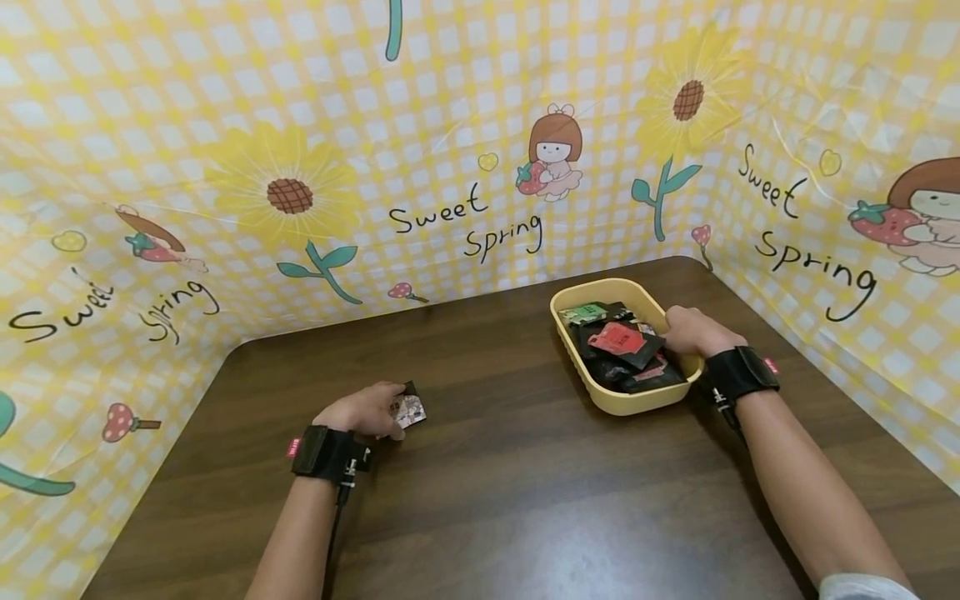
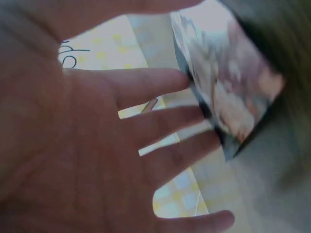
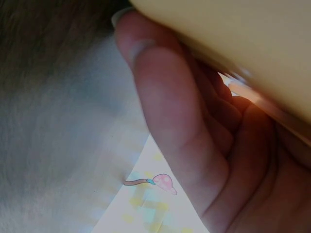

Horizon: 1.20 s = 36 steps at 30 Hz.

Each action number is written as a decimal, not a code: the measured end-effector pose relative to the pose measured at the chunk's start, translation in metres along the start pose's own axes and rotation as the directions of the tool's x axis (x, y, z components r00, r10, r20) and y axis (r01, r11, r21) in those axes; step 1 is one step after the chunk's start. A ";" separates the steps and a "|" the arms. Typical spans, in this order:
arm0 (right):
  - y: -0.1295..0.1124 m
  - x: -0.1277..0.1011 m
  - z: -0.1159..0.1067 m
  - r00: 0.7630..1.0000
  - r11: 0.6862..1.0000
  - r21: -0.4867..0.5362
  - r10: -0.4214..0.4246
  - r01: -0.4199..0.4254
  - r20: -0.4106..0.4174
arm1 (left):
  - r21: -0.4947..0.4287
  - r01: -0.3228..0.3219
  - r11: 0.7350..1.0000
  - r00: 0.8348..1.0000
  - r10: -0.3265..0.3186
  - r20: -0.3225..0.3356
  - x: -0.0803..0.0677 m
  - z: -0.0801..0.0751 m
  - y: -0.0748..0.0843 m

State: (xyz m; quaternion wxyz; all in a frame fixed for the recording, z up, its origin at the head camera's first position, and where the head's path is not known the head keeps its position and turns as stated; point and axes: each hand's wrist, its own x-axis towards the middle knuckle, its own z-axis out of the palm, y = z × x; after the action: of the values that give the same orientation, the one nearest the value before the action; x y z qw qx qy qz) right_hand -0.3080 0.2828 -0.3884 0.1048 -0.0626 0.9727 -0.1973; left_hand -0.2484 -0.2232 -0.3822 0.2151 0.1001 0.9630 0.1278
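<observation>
My left hand (image 1: 371,410) lies on the brown table (image 1: 525,500) at the front left. Its fingers (image 2: 160,119) are spread and fairly straight, and their tips touch a small printed foil packet (image 1: 411,410) (image 2: 228,92) that sticks out beyond them. My right hand (image 1: 686,331) grips the right rim of a yellow tray (image 1: 622,406). In the right wrist view the thumb (image 3: 160,97) presses along the tray's wall (image 3: 243,43) with the other fingers curled behind it. The tray holds several packets, among them a red one (image 1: 621,337), a green one (image 1: 583,313) and black ones.
A yellow checked backdrop (image 1: 450,167) with sunflowers and "Sweet Spring" writing walls in the table on the left, back and right. Each wrist carries a black strap (image 1: 330,454) with a camera. Bare tabletop lies between the hands and along the front.
</observation>
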 end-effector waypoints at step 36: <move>0.003 -0.001 0.001 1.000 1.000 0.020 -0.018 0.017 0.020 | -0.056 -0.052 0.997 0.987 0.043 -0.155 0.019 -0.001 -0.011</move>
State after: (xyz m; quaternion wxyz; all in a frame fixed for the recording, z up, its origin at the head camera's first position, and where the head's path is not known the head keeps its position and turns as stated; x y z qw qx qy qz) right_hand -0.3072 0.2852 -0.3902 0.1134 -0.0720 0.9690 -0.2074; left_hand -0.2669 -0.2290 -0.3913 0.1403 0.1064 0.9697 0.1692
